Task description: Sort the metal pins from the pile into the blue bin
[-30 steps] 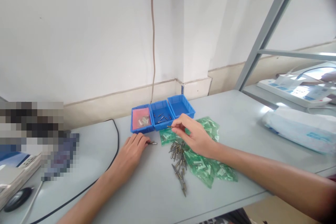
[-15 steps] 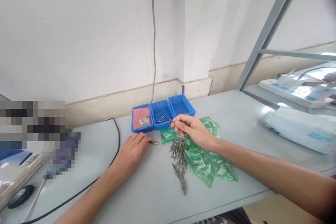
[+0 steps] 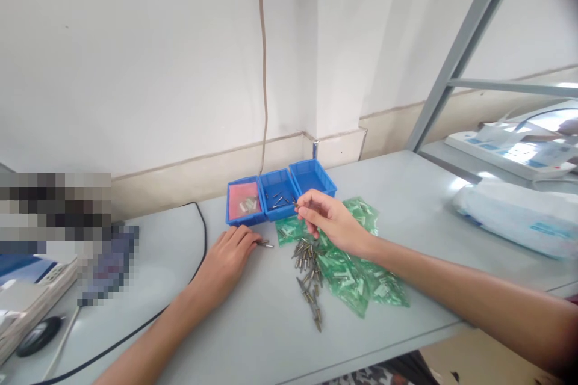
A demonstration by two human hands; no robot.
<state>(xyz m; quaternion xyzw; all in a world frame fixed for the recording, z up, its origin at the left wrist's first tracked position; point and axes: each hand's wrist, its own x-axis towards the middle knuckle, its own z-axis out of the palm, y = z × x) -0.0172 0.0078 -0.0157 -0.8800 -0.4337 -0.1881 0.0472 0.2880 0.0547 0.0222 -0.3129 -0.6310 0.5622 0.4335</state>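
Right hand (image 3: 327, 221) pinches a small metal pin (image 3: 295, 203) just in front of the middle blue bin (image 3: 279, 195), left hand (image 3: 228, 255) lies flat touching another pin (image 3: 266, 245) nearer than that bin.

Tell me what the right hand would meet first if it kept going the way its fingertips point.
Probably the middle blue bin: the right hand, pinching a small metal pin, points up-left at its near right corner. Depth is unclear, so it might pass just above the rim.

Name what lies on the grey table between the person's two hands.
In the head view, one small metal pin by the left hand; otherwise bare table to the right hand.
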